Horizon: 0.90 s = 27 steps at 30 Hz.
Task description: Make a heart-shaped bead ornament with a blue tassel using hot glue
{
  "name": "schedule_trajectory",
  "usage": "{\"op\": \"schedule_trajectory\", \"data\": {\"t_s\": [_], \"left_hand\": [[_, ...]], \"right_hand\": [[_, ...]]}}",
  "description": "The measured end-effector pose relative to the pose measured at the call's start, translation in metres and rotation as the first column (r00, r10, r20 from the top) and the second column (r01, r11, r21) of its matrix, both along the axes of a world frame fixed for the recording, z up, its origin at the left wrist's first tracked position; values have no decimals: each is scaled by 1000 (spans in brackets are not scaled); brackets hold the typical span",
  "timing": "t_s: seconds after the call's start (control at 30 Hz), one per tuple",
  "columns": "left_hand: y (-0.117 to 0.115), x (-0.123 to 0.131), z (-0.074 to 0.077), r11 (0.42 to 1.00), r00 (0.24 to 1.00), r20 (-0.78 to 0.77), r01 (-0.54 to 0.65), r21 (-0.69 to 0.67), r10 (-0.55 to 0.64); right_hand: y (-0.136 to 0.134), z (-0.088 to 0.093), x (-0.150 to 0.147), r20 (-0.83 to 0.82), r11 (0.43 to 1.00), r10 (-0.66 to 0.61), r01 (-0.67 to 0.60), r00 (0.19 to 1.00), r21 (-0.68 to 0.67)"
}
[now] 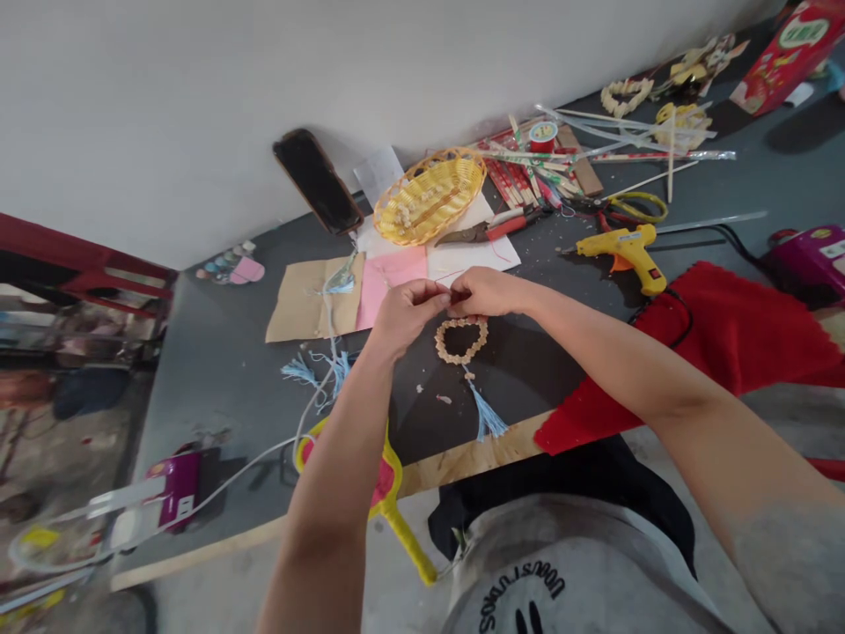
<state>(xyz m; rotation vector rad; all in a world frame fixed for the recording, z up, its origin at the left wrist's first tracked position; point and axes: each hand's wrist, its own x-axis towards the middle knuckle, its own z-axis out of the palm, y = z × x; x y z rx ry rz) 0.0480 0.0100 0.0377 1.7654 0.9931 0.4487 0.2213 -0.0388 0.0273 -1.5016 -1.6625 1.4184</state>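
My left hand (415, 308) and my right hand (481, 292) meet over the table, thumbs and fingers pinched together. A thin thread shows at the fingertips; most of it is hidden by the fingers. Right below my right hand is a pale beaded ring (441, 346) in a rough heart shape, with a small bead and a light blue tassel (487, 416) at its lower end. Whether the ring hangs or rests on the table I cannot tell. Beyond my hands lie a pink paper sheet (396, 273) and a yellow wicker basket (430, 198) with small pale pieces inside.
Pliers (492, 227) lie beside the basket. A yellow glue gun (624, 254) and red cloth (719, 339) are on the right. A phone (318, 180) leans on the wall. Blue tassels (300, 372), a white cable and a yellow-rimmed paddle (396, 467) are near my left arm.
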Motion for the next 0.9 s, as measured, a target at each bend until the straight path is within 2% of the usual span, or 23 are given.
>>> {"op": "schedule_trajectory", "data": {"t_s": [0.13, 0.2, 0.3, 0.37, 0.57, 0.77, 0.9], "left_hand": [[1, -8, -8, 1000, 999, 33, -15, 0, 15], [1, -14, -13, 998, 997, -69, 22, 61, -18], [-2, -19, -18, 970, 951, -301, 138, 198, -73], [-6, -20, -18, 953, 926, -368, 188, 238, -91], [-14, -16, -15, 908, 904, -410, 267, 324, -120], [-16, -23, -15, 932, 919, -384, 215, 292, -91], [-18, -26, -14, 947, 921, -383, 179, 267, -66]], "right_hand": [[1, -1, 2, -31, 1000, 7, -7, 999, -3], [1, -2, 3, -49, 1000, 3, -4, 999, -12], [2, -4, 5, -61, 1000, -15, 13, 998, -27], [3, -7, 5, -67, 1000, -18, 17, 998, -26], [7, -15, 10, -36, 999, 48, -47, 998, 26], [7, -11, 16, 171, 990, 80, -98, 982, 103], [5, -7, 18, 248, 986, 112, -139, 962, 94]]}}
